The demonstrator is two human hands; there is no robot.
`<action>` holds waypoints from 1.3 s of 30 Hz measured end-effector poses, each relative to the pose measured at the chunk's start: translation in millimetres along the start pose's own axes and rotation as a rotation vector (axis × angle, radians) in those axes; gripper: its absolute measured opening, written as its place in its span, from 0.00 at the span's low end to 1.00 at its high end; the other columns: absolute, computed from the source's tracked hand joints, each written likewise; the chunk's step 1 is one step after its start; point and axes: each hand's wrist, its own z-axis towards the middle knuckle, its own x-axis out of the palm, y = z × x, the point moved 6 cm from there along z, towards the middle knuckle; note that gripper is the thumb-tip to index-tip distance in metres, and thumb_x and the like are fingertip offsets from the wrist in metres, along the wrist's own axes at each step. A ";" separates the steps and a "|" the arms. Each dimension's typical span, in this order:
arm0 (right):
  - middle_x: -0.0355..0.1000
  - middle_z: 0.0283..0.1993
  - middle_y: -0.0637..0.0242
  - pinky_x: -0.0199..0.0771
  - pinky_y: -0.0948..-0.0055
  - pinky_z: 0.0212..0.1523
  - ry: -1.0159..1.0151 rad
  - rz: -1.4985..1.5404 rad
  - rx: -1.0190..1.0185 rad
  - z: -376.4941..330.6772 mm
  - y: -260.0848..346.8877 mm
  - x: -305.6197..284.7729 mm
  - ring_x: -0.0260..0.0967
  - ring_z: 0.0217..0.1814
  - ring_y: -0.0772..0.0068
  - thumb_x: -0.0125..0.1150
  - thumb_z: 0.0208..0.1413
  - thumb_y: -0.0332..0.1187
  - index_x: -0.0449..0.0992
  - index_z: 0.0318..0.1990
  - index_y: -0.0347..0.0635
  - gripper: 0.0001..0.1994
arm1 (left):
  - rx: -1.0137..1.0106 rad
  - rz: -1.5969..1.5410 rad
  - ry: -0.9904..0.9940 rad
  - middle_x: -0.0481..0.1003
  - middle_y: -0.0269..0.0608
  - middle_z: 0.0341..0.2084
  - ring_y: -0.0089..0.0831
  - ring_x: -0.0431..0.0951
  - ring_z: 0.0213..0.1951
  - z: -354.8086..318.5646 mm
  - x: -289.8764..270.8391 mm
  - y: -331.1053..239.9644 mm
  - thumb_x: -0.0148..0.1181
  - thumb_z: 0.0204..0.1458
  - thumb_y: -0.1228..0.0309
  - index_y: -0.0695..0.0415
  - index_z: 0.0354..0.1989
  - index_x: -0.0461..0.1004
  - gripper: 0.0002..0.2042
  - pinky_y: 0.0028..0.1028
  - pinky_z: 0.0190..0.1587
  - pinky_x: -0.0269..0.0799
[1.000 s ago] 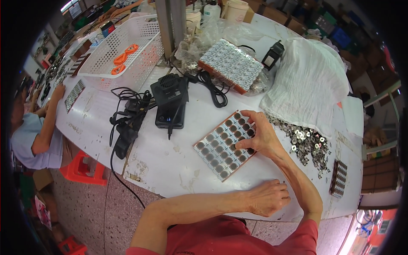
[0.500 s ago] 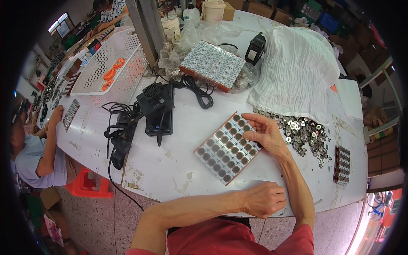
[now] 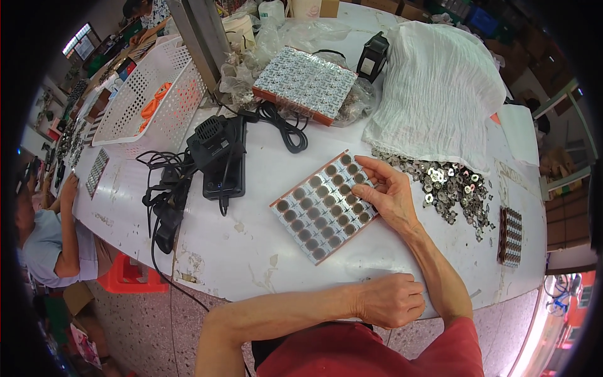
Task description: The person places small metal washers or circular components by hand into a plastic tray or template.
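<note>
Cell tray (image 3: pixel 323 207), a flat rectangular holder with an orange-brown rim and rows of round sockets, lies tilted on the white worktop (image 3: pixel 251 251), near the middle of its front half. Nearest the viewer, the left hand (image 3: pixel 391 300) rests at the worktop's front edge, fingers curled loosely inward; its grip appears to hold nothing, though the palm side is hidden. Beyond it, the right hand (image 3: pixel 389 191) lies over the tray's right edge, fingers extended and spread flat, fingertips touching the sockets in the upper right rows; the grip is open and closes on nothing visible. Just right of that hand, a heap of small metal washers (image 3: pixel 452 185) spreads across the worktop. Farther right, near the worktop's edge, sits a narrow second holder (image 3: pixel 511 235) filled with cells. Left of the tray, a black power unit (image 3: pixel 220 154) lies amid tangled black cables (image 3: pixel 166 188). Behind the washers, a crumpled white cloth (image 3: pixel 440 88) covers the far right area. Behind the tray, a filled pack of cells (image 3: pixel 304 81) with a patterned top rests on clear plastic, a small black charger (image 3: pixel 372 55) beside it. At far left stands a white perforated basket (image 3: pixel 157 100) containing orange parts. Another person (image 3: pixel 47 226) sits at the worktop's left end, a red stool (image 3: pixel 129 276) near them.
</note>
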 end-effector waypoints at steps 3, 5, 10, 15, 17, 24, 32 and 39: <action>0.78 0.46 0.61 0.76 0.79 0.42 -0.005 0.023 -0.010 0.2 0.1 1.3 0.73 0.40 0.81 0.68 0.51 0.24 0.71 0.60 0.31 0.27 | 0.006 0.016 -0.009 0.67 0.34 0.19 0.29 0.69 0.26 0.1 -0.9 -1.7 0.60 0.39 0.71 0.68 0.30 0.75 0.12 0.27 0.25 0.64; 0.78 0.47 0.60 0.76 0.79 0.42 0.001 0.016 -0.007 1.8 -0.5 2.8 0.73 0.41 0.81 0.68 0.51 0.24 0.71 0.60 0.30 0.27 | 0.007 0.031 0.001 0.67 0.34 0.19 0.28 0.69 0.26 -0.7 -1.5 -1.9 0.60 0.38 0.71 0.68 0.30 0.76 0.13 0.27 0.25 0.64; 0.78 0.47 0.60 0.76 0.78 0.42 -0.018 -0.016 0.009 1.4 -3.4 0.1 0.72 0.41 0.80 0.68 0.51 0.23 0.70 0.60 0.30 0.27 | 0.012 0.013 -0.016 0.67 0.35 0.19 0.29 0.69 0.25 0.6 -4.4 -1.3 0.60 0.38 0.72 0.68 0.31 0.76 0.13 0.27 0.25 0.64; 0.78 0.45 0.59 0.75 0.77 0.41 -0.020 0.051 -0.010 -0.6 1.4 2.6 0.72 0.39 0.79 0.68 0.50 0.23 0.71 0.59 0.28 0.27 | -0.016 0.011 -0.016 0.66 0.34 0.20 0.29 0.69 0.25 1.0 -6.8 0.5 0.60 0.37 0.72 0.68 0.31 0.76 0.13 0.27 0.24 0.63; 0.78 0.45 0.59 0.75 0.77 0.41 -0.022 0.023 0.003 0.8 1.5 2.0 0.72 0.39 0.79 0.68 0.50 0.23 0.71 0.59 0.28 0.27 | -0.005 0.012 -0.030 0.66 0.34 0.20 0.29 0.68 0.24 1.0 -7.3 -1.5 0.60 0.37 0.72 0.68 0.32 0.76 0.13 0.28 0.24 0.63; 0.79 0.44 0.59 0.76 0.76 0.41 -0.029 0.039 -0.040 2.5 -4.6 1.7 0.73 0.39 0.77 0.68 0.49 0.25 0.72 0.59 0.29 0.27 | -0.008 0.002 0.003 0.65 0.34 0.20 0.28 0.68 0.24 2.3 -7.6 -0.3 0.60 0.37 0.73 0.67 0.33 0.76 0.13 0.28 0.24 0.63; 0.78 0.47 0.61 0.75 0.80 0.43 0.017 -0.010 -0.045 2.6 -8.4 0.8 0.73 0.41 0.80 0.68 0.52 0.22 0.70 0.61 0.30 0.27 | -0.028 -0.024 0.000 0.64 0.33 0.19 0.28 0.68 0.22 2.6 -6.6 -0.4 0.61 0.35 0.74 0.66 0.33 0.76 0.13 0.28 0.23 0.63; 0.80 0.44 0.56 0.76 0.73 0.41 0.016 -0.001 -0.061 4.4 -8.9 0.5 0.75 0.39 0.74 0.68 0.47 0.26 0.74 0.57 0.30 0.26 | -0.034 -0.036 0.000 0.64 0.34 0.19 0.28 0.67 0.22 4.0 -8.6 -0.4 0.61 0.36 0.75 0.66 0.33 0.76 0.13 0.28 0.23 0.63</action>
